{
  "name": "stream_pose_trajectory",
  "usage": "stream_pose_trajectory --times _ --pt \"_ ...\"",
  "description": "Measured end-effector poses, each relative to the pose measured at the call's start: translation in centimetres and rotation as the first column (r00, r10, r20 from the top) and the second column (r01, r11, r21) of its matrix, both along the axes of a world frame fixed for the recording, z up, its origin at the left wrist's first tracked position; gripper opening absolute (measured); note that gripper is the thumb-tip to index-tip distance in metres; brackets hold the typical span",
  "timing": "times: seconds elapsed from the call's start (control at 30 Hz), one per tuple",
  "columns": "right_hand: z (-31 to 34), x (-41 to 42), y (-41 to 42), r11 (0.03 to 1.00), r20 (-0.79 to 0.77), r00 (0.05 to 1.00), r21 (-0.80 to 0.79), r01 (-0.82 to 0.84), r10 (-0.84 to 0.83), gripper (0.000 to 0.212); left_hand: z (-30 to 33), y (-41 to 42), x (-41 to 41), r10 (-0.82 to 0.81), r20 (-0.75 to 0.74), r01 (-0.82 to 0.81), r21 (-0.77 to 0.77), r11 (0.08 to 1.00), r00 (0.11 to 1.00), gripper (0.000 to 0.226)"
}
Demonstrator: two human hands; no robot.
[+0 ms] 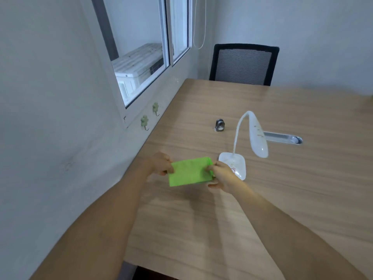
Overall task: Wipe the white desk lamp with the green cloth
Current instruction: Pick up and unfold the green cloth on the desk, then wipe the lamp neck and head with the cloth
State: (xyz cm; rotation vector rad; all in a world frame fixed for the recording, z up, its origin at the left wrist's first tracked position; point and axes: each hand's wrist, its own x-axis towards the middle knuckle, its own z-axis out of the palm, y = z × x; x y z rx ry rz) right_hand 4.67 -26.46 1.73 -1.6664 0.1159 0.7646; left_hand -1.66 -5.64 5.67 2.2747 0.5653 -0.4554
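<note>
A folded bright green cloth is held just above the wooden desk between both hands. My left hand pinches its left edge and my right hand pinches its right edge. Right behind my right hand stands the white desk lamp, with a square base, a bent gooseneck and a long head that points toward me. Brownish smudges show on the head and reddish marks on the base, which my right hand partly covers.
The wooden desk runs along the wall on the left, under a window. A small metal cable fitting and a long metal cable slot sit behind the lamp. A black mesh chair stands at the far end. Two green wall hooks hang near the desk's left edge.
</note>
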Motion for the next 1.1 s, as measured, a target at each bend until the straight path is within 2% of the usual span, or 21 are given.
stream_pose_trajectory --times 0.07,0.17,0.23,0.33,0.43,0.57,0.7,0.77,0.83,0.93,1.0,1.07,1.1 --pt "0.4 -0.7 -1.5 0.992 -0.087 0.992 0.075 0.098 -0.091 0.007 0.0 -1.3 -0.2 0.055 0.002 -0.054 -0.142 0.988 0.998 0.012" --pt "0.9 -1.3 -3.4 0.939 -0.193 0.952 0.203 0.276 -0.238 0.014 -0.5 -3.1 0.0 0.070 -0.053 -0.084 -0.326 0.942 0.996 0.016" --pt "1.1 -1.7 -4.4 0.874 -0.271 0.914 0.304 0.380 -0.303 0.020 -0.8 -4.4 0.2 0.081 -0.066 -0.101 -0.376 0.921 0.994 0.016" --pt "1.3 -2.2 -5.4 0.774 -0.376 0.875 0.437 0.457 -0.305 0.024 -1.0 -6.4 0.4 0.082 -0.063 -0.101 -0.432 0.896 0.995 0.013" --pt "1.4 -2.8 -5.8 0.766 -0.393 0.882 0.471 0.437 -0.261 0.021 -1.1 -8.4 0.2 0.114 -0.059 -0.128 -0.486 0.865 0.992 0.008" --pt "1.6 -3.9 -6.3 0.831 -0.383 0.899 0.415 0.371 -0.210 0.021 -1.7 -10.5 0.1 0.107 -0.069 -0.127 -0.564 0.816 0.992 0.010" --pt "1.6 -4.1 -7.6 0.869 -0.316 0.909 0.325 0.373 -0.272 0.038 -2.3 -11.4 0.5 0.050 -0.119 -0.108 -0.557 0.823 0.992 0.008" --pt "2.0 -3.9 -8.5 0.873 -0.249 0.923 0.322 0.365 -0.294 0.036 -2.3 -11.5 0.9 0.028 -0.139 -0.098 -0.528 0.844 0.990 0.008" --pt "2.6 -3.5 -9.8 0.875 -0.203 0.919 0.291 0.386 -0.338 0.035 -1.5 -11.9 1.1 0.076 -0.135 -0.132 -0.476 0.869 0.988 0.011" --pt "3.6 -2.3 -12.2 0.864 -0.213 0.897 0.256 0.433 -0.387 0.038 0.8 -12.0 2.0 0.188 -0.062 -0.197 -0.412 0.890 0.980 0.036" --pt "5.2 -1.5 -14.2 0.867 -0.182 0.896 0.236 0.439 -0.404 0.041 2.9 -12.0 3.1 0.236 0.024 -0.202 -0.433 0.878 0.972 0.050" --pt "7.3 -0.6 -15.9 0.873 -0.053 0.899 0.218 0.436 -0.435 0.038 5.4 -12.1 4.5 0.261 0.117 -0.174 -0.487 0.856 0.958 0.057" --pt "8.6 -0.3 -16.5 0.886 0.063 0.896 0.197 0.420 -0.439 0.032 6.7 -12.3 5.2 0.273 0.163 -0.156 -0.511 0.845 0.948 0.058"
